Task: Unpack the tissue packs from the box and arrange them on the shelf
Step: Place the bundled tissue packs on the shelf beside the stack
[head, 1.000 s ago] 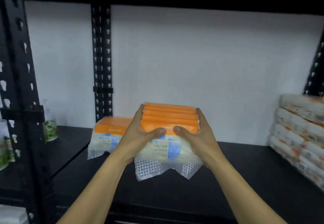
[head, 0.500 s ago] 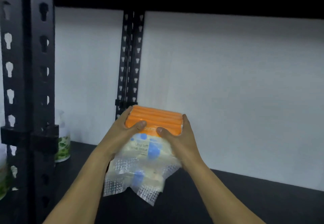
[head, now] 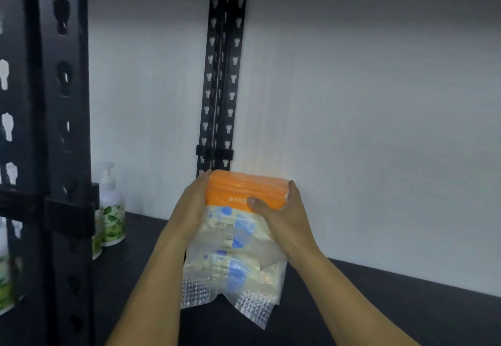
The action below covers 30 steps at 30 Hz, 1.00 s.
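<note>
Tissue pack [head: 238, 240] sits between my hands over the black shelf [head: 379, 305], near the far wall: my left hand [head: 191, 207] cups its left side, my right hand [head: 282, 210] grips its orange top, thumb in front.

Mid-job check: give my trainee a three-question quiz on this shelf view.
1. True or false: both hands hold the tissue pack.
2. What stands on the shelf left of the pack: A) pump bottles, B) a box, C) a cup?
3. Which end of the pack is up, the orange or the clear one?

Key: 1 true: left hand and right hand flank it. 2 A: pump bottles. 3 orange.
</note>
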Available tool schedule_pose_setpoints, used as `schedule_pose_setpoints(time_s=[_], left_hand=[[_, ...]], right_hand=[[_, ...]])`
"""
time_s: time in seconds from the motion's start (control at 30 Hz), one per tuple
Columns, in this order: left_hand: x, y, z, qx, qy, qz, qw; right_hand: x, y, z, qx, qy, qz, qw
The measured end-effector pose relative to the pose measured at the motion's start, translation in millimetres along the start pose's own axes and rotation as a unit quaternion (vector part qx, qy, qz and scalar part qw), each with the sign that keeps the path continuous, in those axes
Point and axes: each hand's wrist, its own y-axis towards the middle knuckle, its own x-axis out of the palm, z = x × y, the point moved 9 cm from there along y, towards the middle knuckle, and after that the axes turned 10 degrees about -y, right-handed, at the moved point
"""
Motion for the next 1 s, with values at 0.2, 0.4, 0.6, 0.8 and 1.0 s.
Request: schedule_pose_setpoints(time_s=[0.2,0.4,0.6,0.8,1.0], left_hand=[[-15.4,1.6,-6.8,0.009,0.060,0.030,0.998],[-17.2,4.4,-7.5,0.003,0.107,0.033,0.994],[-19.1,9.6,-10.1,0.004,0.103,0.019,0.994],[-23.1,11.4,-11.2,0.012,0.118,0.039,0.992],[-24.0,-13.6,16.6,0.088,0.222,0.132,0.962]], right_hand=[[6.7,0.5,-1.0,-0.011,-0.009,-0.011,1.000],[12.2,2.3,4.7,-0.007,-0.032,-0.019,0.999],[12.9,6.7,11.1,-0.004,-0.074,-0.011,0.997],[11.6,8.0,11.2,0.008,-0.090,-0.025,0.996],[9.1,15.7,13.3,0.048,-0.171,-0.073,0.981]])
